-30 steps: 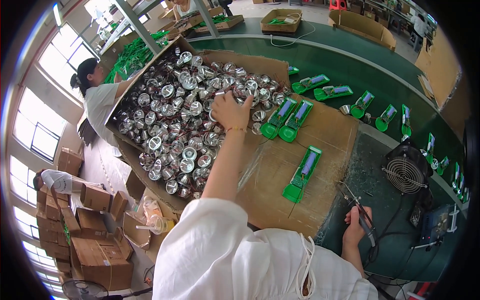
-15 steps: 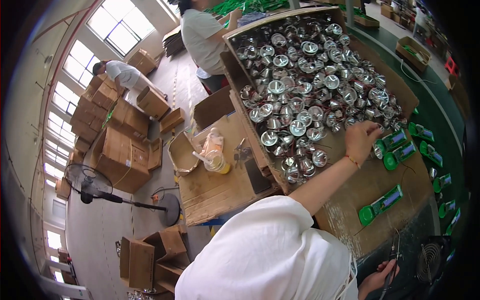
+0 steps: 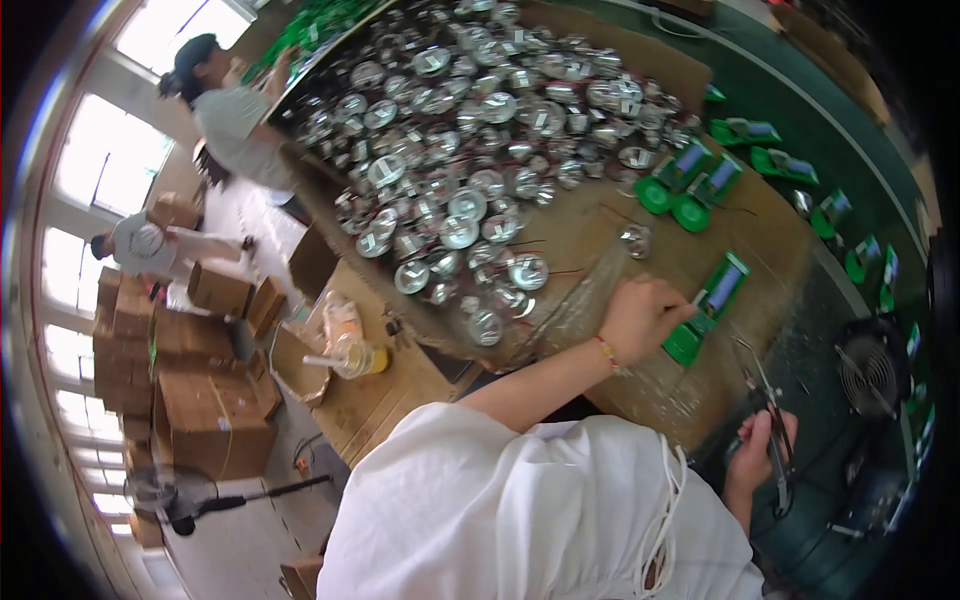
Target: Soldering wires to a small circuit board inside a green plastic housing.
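My left hand [image 3: 643, 318] is closed, its fingertips pinched at the near-left side of a green plastic housing [image 3: 714, 302] with a bluish strip, lying on the cardboard. Whatever sits between those fingers is too small to make out. At the lower right, my right hand [image 3: 762, 450] grips a soldering iron [image 3: 774, 425], its thin tip pointing up toward the housing. Just beyond the left hand lies a single silvery reflector cup [image 3: 635, 240]. Two more green housings [image 3: 708, 192] rest side by side farther off. A big heap of reflector cups with red wires [image 3: 470, 160] fills the far left of the worktop.
Several green housings [image 3: 745, 132] line the right side of the dark green bench. A round black fan [image 3: 868, 370] stands at the right. On the left, a cardboard surface carries a drink cup [image 3: 360, 360]. Another person [image 3: 225, 120] works beyond the heap; stacked cartons [image 3: 215, 420] stand farther left.
My left hand has come from the heap's edge back toward me, to the single green housing. The right hand has risen slightly with the soldering iron. The whole view has turned.
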